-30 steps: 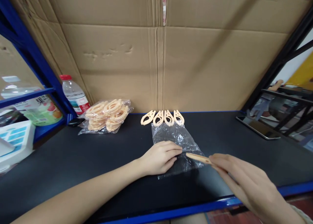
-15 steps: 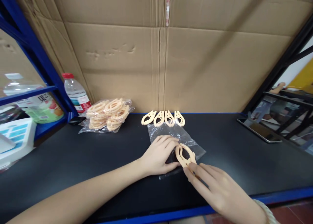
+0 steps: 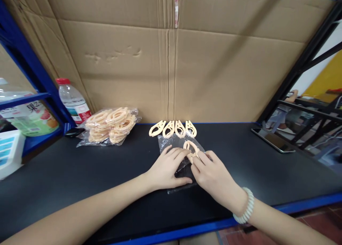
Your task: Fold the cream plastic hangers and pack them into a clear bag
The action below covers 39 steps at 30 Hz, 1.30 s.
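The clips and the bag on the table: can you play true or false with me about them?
1. Four clips lie in a row by the cardboard. True.
2. The right hand is far from the bag. False: it pushes a clip into the bag.
3. The left hand rests on the bag. True.
4. The bottle has a blue cap. False: it is red.
5. A bracelet is on the right wrist. True.

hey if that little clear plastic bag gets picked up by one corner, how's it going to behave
The clear bag is thin, crinkled film, so it would probably droop. It looks very light and may slide on the smooth black table unless the left hand pins it. The clip inside could slip out.
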{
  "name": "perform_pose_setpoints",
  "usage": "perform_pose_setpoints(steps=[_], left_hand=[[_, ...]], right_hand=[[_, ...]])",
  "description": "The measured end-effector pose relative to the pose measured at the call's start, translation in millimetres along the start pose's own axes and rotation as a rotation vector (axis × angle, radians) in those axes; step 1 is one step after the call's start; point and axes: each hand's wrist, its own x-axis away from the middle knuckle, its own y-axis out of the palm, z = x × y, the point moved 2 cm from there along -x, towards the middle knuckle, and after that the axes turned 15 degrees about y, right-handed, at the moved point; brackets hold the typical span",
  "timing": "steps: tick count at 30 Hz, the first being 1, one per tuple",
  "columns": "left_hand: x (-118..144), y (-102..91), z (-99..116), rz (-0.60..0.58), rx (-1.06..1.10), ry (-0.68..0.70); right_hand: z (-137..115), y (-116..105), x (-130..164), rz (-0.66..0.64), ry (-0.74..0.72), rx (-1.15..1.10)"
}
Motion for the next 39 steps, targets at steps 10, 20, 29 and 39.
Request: perform_pose_setpoints(steps=[10,20,29,39], left_hand=[[-1,1.0,1,-0.025,0.013,0.019],[2,-1.6,3,-0.048,0.048,0.166],[4,-2.8,9,-0.039,-0.047,0.216],[6,0.5,6,0.068,-0.137,0.281]], right_hand=[[31,6,-15,-0.304,0.317,-0.195],[112,91,-108,-0.506,0.137,-0.292],[130,137,-83,-0.593,0.216,-0.149],[175,84,5,-0.584,0.292,-0.373]])
